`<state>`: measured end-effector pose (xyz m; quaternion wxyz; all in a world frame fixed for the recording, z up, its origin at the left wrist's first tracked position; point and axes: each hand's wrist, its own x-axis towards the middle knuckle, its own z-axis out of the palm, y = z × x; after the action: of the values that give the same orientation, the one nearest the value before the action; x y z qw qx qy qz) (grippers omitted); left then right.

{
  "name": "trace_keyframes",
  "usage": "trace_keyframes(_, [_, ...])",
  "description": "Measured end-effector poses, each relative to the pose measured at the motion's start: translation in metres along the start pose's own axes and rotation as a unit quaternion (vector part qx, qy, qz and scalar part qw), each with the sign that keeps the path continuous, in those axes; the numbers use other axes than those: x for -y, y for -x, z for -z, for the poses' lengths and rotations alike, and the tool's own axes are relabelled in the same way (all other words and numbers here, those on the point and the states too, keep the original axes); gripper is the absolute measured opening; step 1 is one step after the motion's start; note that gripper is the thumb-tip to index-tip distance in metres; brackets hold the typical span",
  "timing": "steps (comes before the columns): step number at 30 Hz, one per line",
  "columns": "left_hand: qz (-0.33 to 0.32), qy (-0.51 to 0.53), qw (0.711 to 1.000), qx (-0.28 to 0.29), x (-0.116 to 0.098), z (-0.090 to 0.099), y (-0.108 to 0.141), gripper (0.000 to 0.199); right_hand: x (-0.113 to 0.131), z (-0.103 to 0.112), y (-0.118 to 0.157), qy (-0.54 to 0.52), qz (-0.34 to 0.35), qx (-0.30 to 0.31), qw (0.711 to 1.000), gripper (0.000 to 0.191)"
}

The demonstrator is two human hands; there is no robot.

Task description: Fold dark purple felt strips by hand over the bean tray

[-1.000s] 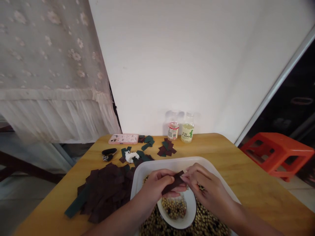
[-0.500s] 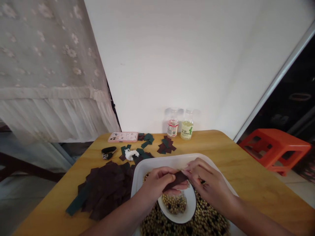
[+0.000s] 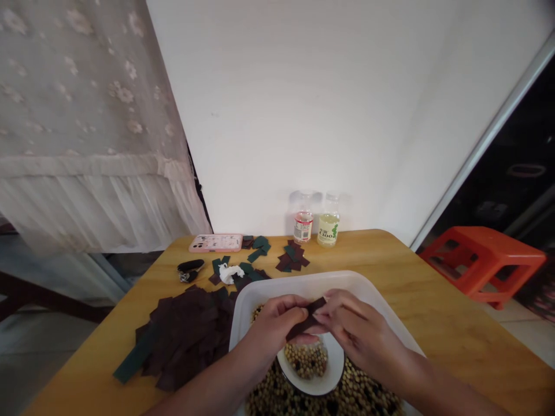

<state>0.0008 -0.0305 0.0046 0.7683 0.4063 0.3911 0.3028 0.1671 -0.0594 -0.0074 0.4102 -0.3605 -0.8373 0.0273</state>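
Note:
A small dark brown rectangular piece, perhaps cloth [image 3: 303, 325], lies slanted between my hands. My left hand [image 3: 281, 320] is closed on it, with the thumb across its near side and fingers beneath. The fingertips of my right hand [image 3: 358, 326] are pinched together at its right end. Below them, a white bowl [image 3: 336, 370] holds small round tan beads or seeds [image 3: 307, 359]. That bowl rests in a white tray [image 3: 247, 297] filled with more tan and black round pieces [image 3: 364, 387]. Whether a bead is in my fingers is hidden.
Left of the tray is a heap of dark brown pieces [image 3: 191, 329] with a long green strip [image 3: 134, 358]. Behind are a pink-cased phone [image 3: 215, 242], crumpled white tissue [image 3: 229, 273], a black item with metal [image 3: 189, 270] and two bottles [image 3: 328, 228]. An orange stool [image 3: 485, 254] stands right.
My right hand has moved slightly down and its fingers now lie lower along the brown piece, whose upper right corner shows. My left hand keeps its hold.

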Motion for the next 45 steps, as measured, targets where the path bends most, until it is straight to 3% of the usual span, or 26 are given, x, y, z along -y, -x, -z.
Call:
trace_keyframes(4, [0.0,-0.001,1.0,0.011,-0.0007,-0.0001,0.0012,0.021,-0.0007,0.0004,0.0,0.019,-0.014,-0.029,0.999,0.02])
trace_keyframes(8, [0.003,-0.025,1.0,0.015,0.0003,0.0,0.0015,0.021,-0.0002,-0.0007,0.0006,0.008,0.003,0.01,1.0,0.023])
trace_keyframes(12, [0.007,-0.02,0.999,0.023,0.0007,-0.0003,0.0023,0.023,0.0,-0.0004,0.0001,0.019,-0.026,-0.034,0.999,0.023])
trace_keyframes(16, [0.004,-0.03,0.999,0.01,-0.0004,-0.0009,0.0035,0.021,0.0003,0.0,-0.0005,0.01,0.003,-0.003,1.0,0.022])
trace_keyframes(20, [0.001,-0.029,0.999,0.039,-0.0005,-0.0027,0.0039,0.022,0.001,-0.001,-0.0021,0.007,-0.02,-0.037,0.999,0.026])
trace_keyframes(24, [-0.002,-0.031,0.998,0.062,0.0015,-0.0035,0.0035,0.023,0.0017,-0.0019,-0.0022,-0.001,-0.015,-0.03,0.999,0.025])
trace_keyframes(34, [0.018,0.068,0.992,0.104,0.006,-0.0001,0.0007,0.024,0.0013,0.0004,-0.0042,0.014,-0.037,-0.042,0.998,0.027])
trace_keyframes(45, [0.01,0.08,0.989,0.121,0.0055,0.0002,0.0016,0.026,0.001,-0.0001,-0.0035,0.016,-0.023,-0.042,0.999,0.026])
